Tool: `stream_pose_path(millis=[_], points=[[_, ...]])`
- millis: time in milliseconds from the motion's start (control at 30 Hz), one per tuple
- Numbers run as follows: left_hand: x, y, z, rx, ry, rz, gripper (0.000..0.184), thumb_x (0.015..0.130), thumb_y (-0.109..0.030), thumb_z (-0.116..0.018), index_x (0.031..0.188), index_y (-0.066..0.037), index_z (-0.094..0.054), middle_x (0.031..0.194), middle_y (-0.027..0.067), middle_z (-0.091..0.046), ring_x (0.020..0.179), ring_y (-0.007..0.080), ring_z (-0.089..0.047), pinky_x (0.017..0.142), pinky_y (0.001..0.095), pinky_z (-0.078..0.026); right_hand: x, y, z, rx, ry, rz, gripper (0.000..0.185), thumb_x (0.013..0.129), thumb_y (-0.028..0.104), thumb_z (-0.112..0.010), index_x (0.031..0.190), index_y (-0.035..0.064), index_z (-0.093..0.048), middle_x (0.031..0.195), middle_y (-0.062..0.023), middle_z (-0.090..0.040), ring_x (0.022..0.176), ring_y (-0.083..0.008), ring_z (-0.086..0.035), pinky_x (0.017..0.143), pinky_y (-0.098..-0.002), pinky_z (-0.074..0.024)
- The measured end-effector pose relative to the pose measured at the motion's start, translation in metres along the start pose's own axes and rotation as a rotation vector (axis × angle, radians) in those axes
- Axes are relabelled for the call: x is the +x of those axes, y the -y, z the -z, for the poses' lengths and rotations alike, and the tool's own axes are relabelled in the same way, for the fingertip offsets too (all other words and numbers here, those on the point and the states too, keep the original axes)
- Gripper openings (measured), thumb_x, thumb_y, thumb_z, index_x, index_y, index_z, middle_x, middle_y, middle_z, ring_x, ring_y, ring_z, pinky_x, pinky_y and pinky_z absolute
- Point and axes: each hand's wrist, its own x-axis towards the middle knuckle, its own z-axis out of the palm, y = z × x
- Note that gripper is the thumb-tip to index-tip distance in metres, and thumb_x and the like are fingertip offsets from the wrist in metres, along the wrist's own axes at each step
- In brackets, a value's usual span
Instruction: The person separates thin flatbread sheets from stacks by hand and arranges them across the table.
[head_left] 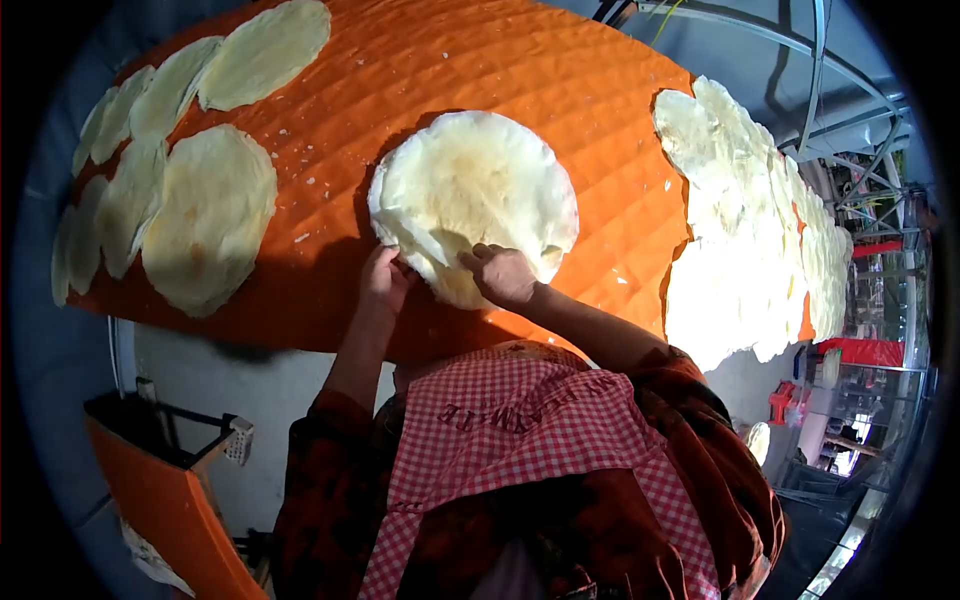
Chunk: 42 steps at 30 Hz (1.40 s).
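A pile of thin round flatbreads (480, 180) lies in the middle of the orange quilted cloth, pale with faint browned patches. Its near edge is creased and lifted a little on the left. My left hand (385, 280) grips that near-left rim, its fingertips partly hidden at the edge. Over the near part of the top flatbread, my right hand (503, 275) is closed, with thumb and bent fingers pinching the sheet. How many sheets lie in the pile I cannot tell.
The orange cloth (600, 130) covers a wide table and carries small crumbs. Several single flatbreads (210, 215) overlap at the left. Many more flatbreads (730, 220) lie overlapped along the right edge. An orange-covered stand (175, 510) is at the lower left, and metal frame bars (820, 90) at the upper right.
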Motion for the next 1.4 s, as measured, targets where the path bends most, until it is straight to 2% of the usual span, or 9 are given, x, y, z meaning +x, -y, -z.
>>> stream_pose_path(millis=[200,400,533,833,867,900,1100,1267,1400], points=[[-0.007,-0.011,-0.018,-0.057,0.005,-0.043,0.029,0.093,-0.023,-0.047,0.116,-0.006,-0.051,0.112,0.0064,-0.057,0.105,0.0224,-0.054,0.087,0.0421,-0.046,0.016,0.011,0.017,0.258,0.020,-0.103,0.058,0.076,0.041,-0.067,0.117,0.0021,-0.052,0.111,-0.0200,-0.056,0.097,-0.0344,-0.057,0.085,-0.0402,-0.0470],[-0.007,-0.006,-0.036,0.255,-0.033,-0.268,0.016,0.087,-0.007,-0.053,0.101,-0.003,-0.059,0.093,0.0035,-0.059,0.084,0.0144,-0.055,0.074,0.0306,-0.047,0.091,0.013,0.014,0.652,0.018,-0.431,0.054,0.073,0.044,-0.065,0.101,-0.0018,-0.062,0.097,-0.0238,-0.061,0.092,-0.0386,-0.059,0.080,-0.0397,-0.0469],[-0.012,-0.003,-0.044,0.316,-0.080,-0.287,0.016,0.080,0.000,-0.056,0.095,-0.001,-0.060,0.086,0.0000,-0.057,0.075,0.0100,-0.051,0.070,0.0242,-0.043,0.107,0.009,0.010,0.422,0.021,-0.369,0.040,0.072,0.039,-0.068,0.070,-0.0002,-0.059,0.069,-0.0189,-0.061,0.068,-0.0367,-0.059,0.065,-0.0394,-0.0484],[-0.023,-0.002,-0.021,0.218,-0.200,-0.159,0.025,0.079,-0.005,-0.056,0.104,-0.002,-0.056,0.092,0.0042,-0.057,0.084,0.0161,-0.054,0.076,0.0298,-0.045,0.105,-0.026,-0.014,0.212,-0.002,-0.223,0.027,0.076,0.028,-0.059,0.080,0.0018,-0.066,0.074,-0.0207,-0.062,0.073,-0.0355,-0.062,0.067,-0.0417,-0.0485],[-0.022,-0.003,-0.011,0.096,-0.240,-0.134,0.025,0.078,-0.005,-0.056,0.104,-0.002,-0.056,0.094,0.0047,-0.057,0.087,0.0170,-0.054,0.077,0.0312,-0.045,0.093,-0.037,-0.004,0.755,-0.071,-0.480,0.022,0.078,0.022,-0.056,0.078,0.0014,-0.065,0.072,-0.0209,-0.061,0.070,-0.0340,-0.062,0.067,-0.0404,-0.0486],[-0.016,-0.002,0.000,0.116,-0.209,-0.151,0.027,0.079,-0.007,-0.056,0.106,-0.002,-0.055,0.097,0.0057,-0.057,0.090,0.0183,-0.054,0.079,0.0324,-0.046,0.087,-0.051,-0.001,0.633,-0.049,-0.319,0.010,0.079,0.010,-0.057,0.076,0.0013,-0.062,0.069,-0.0114,-0.058,0.069,-0.0188,-0.058,0.066,-0.0326,-0.0460],[-0.016,-0.037,-0.032,0.192,0.119,-0.089,0.036,0.079,-0.012,-0.056,0.114,-0.001,-0.052,0.108,0.0087,-0.057,0.100,0.0212,-0.055,0.085,0.0356,-0.045,0.075,-0.015,0.001,0.670,0.009,-0.214,0.011,0.080,0.009,-0.061,0.083,0.0000,-0.056,0.073,-0.0121,-0.057,0.068,-0.0215,-0.053,0.066,-0.0326,-0.0442],[-0.015,-0.033,-0.057,0.365,0.019,-0.132,0.037,0.079,-0.006,-0.054,0.115,0.001,-0.052,0.103,0.0068,-0.058,0.093,0.0176,-0.055,0.082,0.0325,-0.046,0.092,0.025,0.033,0.653,0.204,-0.493,0.065,0.072,0.049,-0.069,0.111,-0.0011,-0.052,0.100,-0.0232,-0.060,0.095,-0.0347,-0.059,0.083,-0.0373,-0.0466],[-0.025,-0.011,-0.070,0.342,-0.006,-0.202,0.033,0.076,0.003,-0.051,0.109,0.002,-0.054,0.099,0.0066,-0.057,0.088,0.0164,-0.055,0.079,0.0305,-0.047,0.103,0.037,0.059,0.377,0.119,-0.554,0.065,0.072,0.046,-0.068,0.113,-0.0005,-0.050,0.096,-0.0241,-0.061,0.094,-0.0377,-0.059,0.081,-0.0389,-0.0483]])
